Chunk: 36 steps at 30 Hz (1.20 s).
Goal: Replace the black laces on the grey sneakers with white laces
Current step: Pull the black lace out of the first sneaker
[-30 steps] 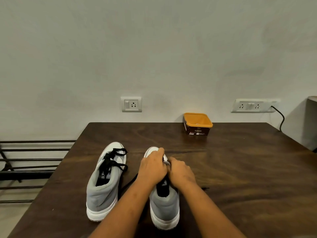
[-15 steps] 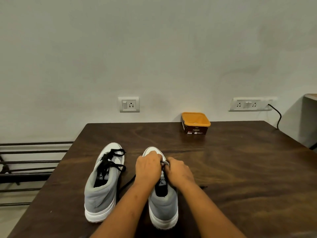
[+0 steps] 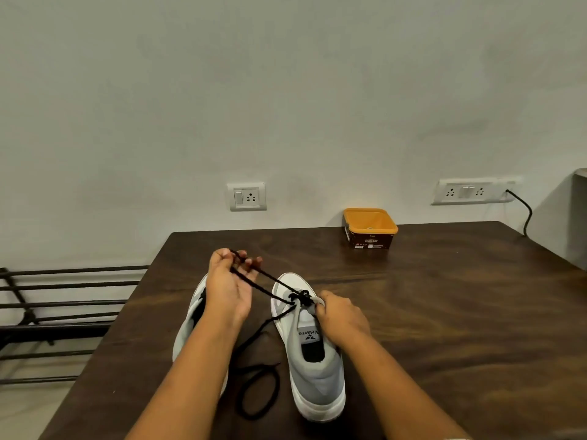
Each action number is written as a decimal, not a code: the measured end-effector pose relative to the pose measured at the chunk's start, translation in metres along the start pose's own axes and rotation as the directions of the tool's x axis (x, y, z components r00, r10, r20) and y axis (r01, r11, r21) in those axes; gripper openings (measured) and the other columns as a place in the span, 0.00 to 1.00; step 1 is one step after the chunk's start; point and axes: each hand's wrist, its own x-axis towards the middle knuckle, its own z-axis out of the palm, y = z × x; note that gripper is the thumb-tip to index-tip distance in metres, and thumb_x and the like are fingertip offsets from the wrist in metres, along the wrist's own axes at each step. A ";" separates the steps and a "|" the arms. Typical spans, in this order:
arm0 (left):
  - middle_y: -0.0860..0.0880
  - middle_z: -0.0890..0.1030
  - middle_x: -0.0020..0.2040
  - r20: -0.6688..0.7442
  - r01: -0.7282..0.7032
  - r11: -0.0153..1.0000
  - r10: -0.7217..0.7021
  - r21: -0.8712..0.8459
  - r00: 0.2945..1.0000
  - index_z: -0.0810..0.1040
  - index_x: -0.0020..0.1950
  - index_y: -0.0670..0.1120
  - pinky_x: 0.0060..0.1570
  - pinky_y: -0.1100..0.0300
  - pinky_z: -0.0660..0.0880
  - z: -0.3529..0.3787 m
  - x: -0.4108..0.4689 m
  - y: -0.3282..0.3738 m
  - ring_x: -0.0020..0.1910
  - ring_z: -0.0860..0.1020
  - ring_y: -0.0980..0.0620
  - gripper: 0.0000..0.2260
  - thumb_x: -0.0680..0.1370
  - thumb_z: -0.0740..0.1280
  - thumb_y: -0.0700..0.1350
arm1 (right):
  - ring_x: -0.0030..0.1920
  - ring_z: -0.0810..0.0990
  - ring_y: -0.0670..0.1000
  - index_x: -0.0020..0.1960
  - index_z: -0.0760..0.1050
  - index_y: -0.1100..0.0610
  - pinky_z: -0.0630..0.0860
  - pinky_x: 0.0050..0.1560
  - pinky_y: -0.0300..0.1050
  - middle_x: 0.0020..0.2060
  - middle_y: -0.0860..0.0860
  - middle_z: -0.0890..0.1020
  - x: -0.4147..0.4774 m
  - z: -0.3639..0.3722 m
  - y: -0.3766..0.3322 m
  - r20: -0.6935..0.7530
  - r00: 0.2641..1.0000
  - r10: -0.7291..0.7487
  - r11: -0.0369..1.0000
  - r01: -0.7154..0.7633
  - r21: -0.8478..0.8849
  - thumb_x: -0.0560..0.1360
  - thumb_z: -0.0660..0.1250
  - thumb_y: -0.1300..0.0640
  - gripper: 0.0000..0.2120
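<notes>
Two grey sneakers with white soles stand on the dark wooden table (image 3: 444, 312), toes pointing away from me. My left hand (image 3: 227, 284) is raised over the left sneaker (image 3: 187, 331) and pinches a black lace (image 3: 268, 285), pulled taut from the eyelets near the toe of the right sneaker (image 3: 313, 360). My right hand (image 3: 341, 315) grips that sneaker's upper edge beside the tongue. The lace's slack end loops on the table between the shoes. My left arm hides most of the left sneaker. No white laces are in view.
An orange-rimmed container (image 3: 370, 228) stands at the table's far edge by the wall. Wall sockets (image 3: 246, 196) sit above the table, a cable hanging from the right one. A black metal rack (image 3: 57, 312) is left of the table.
My left hand has lifted away from the right sneaker up and to the left, drawing the black lace out with it. My right hand stays on the sneaker.
</notes>
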 end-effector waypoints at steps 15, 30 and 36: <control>0.49 0.73 0.55 0.526 -0.551 -0.375 -0.176 0.745 0.832 0.81 0.55 0.52 0.50 0.54 0.73 -0.009 -0.011 -0.059 0.54 0.76 0.46 0.10 0.76 0.65 0.52 | 0.54 0.78 0.60 0.55 0.74 0.55 0.72 0.46 0.47 0.54 0.57 0.80 -0.001 -0.001 -0.006 -0.067 0.997 -0.049 0.999 0.050 0.021 0.80 0.58 0.55 0.09; 0.38 0.65 0.66 0.214 -0.197 -0.353 0.010 0.915 0.977 0.72 0.64 0.40 0.62 0.50 0.65 -0.009 0.003 -0.026 0.64 0.66 0.39 0.15 0.82 0.56 0.45 | 0.55 0.78 0.58 0.60 0.74 0.52 0.74 0.51 0.47 0.55 0.55 0.80 0.001 -0.001 -0.004 -0.118 0.991 -0.056 0.991 0.070 0.117 0.78 0.60 0.59 0.11; 0.38 0.67 0.66 0.209 -0.235 -0.419 -0.106 0.877 0.972 0.74 0.62 0.38 0.63 0.51 0.65 -0.032 0.013 -0.005 0.64 0.68 0.38 0.16 0.80 0.56 0.44 | 0.53 0.75 0.53 0.57 0.73 0.44 0.73 0.46 0.46 0.57 0.47 0.73 0.005 0.007 -0.004 -0.096 0.984 -0.148 0.989 0.148 -0.007 0.77 0.59 0.64 0.17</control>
